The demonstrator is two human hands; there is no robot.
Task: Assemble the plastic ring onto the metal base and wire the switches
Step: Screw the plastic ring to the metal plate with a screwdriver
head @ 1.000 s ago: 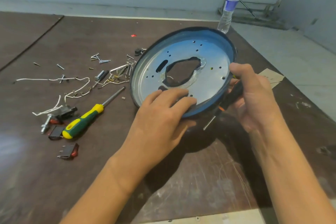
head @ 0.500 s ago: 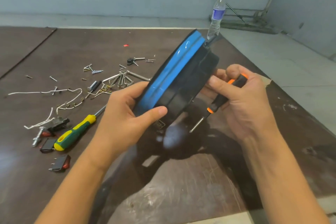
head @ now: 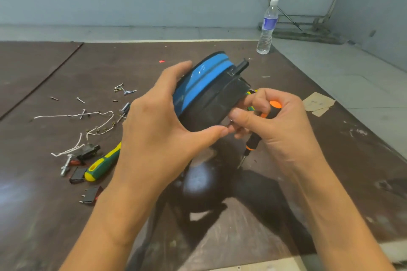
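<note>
My left hand (head: pixel 160 130) grips the round assembly (head: pixel 209 92) edge-on above the table, fingers over its top and thumb under it. Its blue band faces me and the black plastic ring lies on the right side. My right hand (head: pixel 273 121) holds a black-and-orange screwdriver (head: pixel 257 136) in its palm, tip pointing down, while its fingertips touch the black ring's lower right edge. The metal face of the base is hidden. Black rocker switches (head: pixel 90 196) and white wires (head: pixel 72 116) lie on the table to the left.
A green-and-yellow screwdriver (head: pixel 101 165), loose screws (head: pixel 123 89) and a bolt (head: pixel 65 167) lie left of my hands on the dark table (head: pixel 44 215). A water bottle (head: pixel 267 26) stands at the far right corner. A cardboard scrap (head: pixel 318 103) lies right.
The assembly has turned from metal face up to edge-on, blue band towards me. My left hand shifted its grip over the top, and my right fingertips moved onto the black ring.
</note>
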